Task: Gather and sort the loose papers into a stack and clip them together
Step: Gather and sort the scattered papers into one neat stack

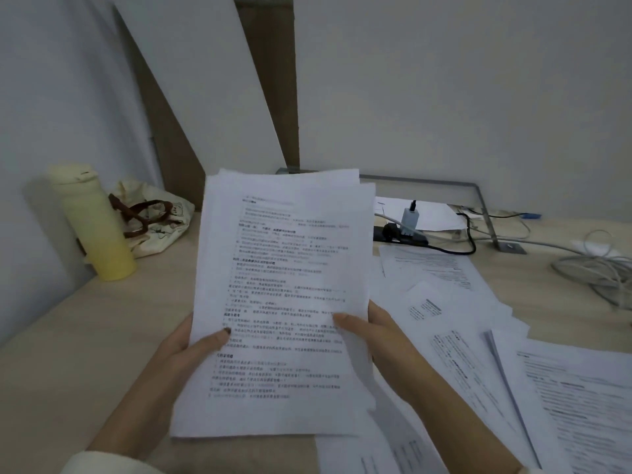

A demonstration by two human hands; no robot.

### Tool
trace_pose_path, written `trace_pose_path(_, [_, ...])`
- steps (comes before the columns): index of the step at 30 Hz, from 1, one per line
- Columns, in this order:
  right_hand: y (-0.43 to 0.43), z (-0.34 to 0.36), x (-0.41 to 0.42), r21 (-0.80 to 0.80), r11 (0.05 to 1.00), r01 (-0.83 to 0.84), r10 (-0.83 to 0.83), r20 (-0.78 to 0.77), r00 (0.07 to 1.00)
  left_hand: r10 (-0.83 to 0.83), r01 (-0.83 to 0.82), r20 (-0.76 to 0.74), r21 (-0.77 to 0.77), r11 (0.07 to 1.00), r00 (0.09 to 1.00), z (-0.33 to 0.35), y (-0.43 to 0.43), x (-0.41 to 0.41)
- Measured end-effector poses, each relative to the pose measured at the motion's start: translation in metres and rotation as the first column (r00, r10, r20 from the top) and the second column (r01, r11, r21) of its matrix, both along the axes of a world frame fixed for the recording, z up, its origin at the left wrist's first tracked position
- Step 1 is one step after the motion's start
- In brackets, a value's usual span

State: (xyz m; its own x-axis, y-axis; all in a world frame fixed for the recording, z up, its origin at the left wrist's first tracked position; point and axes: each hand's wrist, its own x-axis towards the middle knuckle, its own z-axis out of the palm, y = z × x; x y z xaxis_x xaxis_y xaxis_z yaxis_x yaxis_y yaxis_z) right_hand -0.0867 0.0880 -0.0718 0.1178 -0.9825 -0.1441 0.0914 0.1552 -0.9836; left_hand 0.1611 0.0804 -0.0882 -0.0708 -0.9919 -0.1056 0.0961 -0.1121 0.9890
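Note:
A stack of printed white papers [280, 295] is held up above the desk, its sheets slightly uneven at the top edge. My left hand [191, 343] grips its left side, thumb on the front page. My right hand [369, 331] grips its right side, thumb also on the front. Several loose printed sheets [478, 336] lie scattered on the wooden desk [102, 336] to the right, some overlapping. No clip is visible.
A pale yellow bottle [92, 227] and a cloth bag [154, 220] stand at the back left by the wall. At the back right lie a power strip [400, 232] with plugs, a metal bracket [485, 213] and coiled cables [598, 268].

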Motion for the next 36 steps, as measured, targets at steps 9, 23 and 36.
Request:
trace_pose_path(9, [0.0,-0.03,-0.092,0.036,0.897,0.44,-0.243,-0.792,0.56,0.146,-0.154,0.248,0.013,0.988,0.958,-0.044,0.006,-0.002])
trace_pose_path(23, [0.003,-0.03,-0.075,0.217,0.91,0.353,-0.162,-0.597,0.786,0.188,-0.147,0.469,-0.124,0.981,0.863,-0.059,0.012,-0.011])
trace_pose_path(36, [0.01,0.063,-0.009,-0.812,0.583,0.043,-0.811,-0.577,0.101,0.175,-0.158,0.412,-0.074,0.985,0.894,-0.059,0.015,-0.015])
